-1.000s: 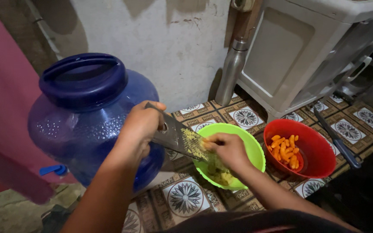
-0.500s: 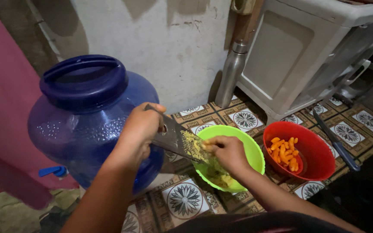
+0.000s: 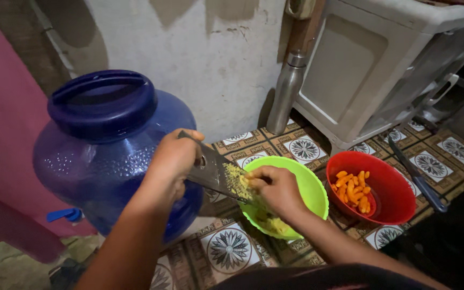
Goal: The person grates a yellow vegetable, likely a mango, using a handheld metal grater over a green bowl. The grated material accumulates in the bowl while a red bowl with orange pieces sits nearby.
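Two hands at work: left hand [image 3: 174, 158], right hand [image 3: 276, 187]. One flat metal grater [image 3: 216, 174] between them. Two bowls on the floor, one green bowl [image 3: 310, 185] and one red bowl [image 3: 390, 182]. One heap of orange pieces [image 3: 353, 189] in the red one, too many to count. One big blue jug [image 3: 108, 145]. One steel flask [image 3: 285, 94] by the wall. One knife [image 3: 420, 180] on the tiles. One white cabinet [image 3: 382, 59].

This is looking like a modest home kitchen corner, with food being prepared right on the floor: patterned floor tiles [image 3: 303, 149] are lying under a green bowl [image 3: 310, 189] and a red bowl [image 3: 393, 185] of orange pieces, a large blue water jug [image 3: 108, 139] is standing against a scuffed plaster wall [image 3: 216, 59], and a steel flask [image 3: 285, 94] is leaning beside a white plastic cabinet [image 3: 361, 70].
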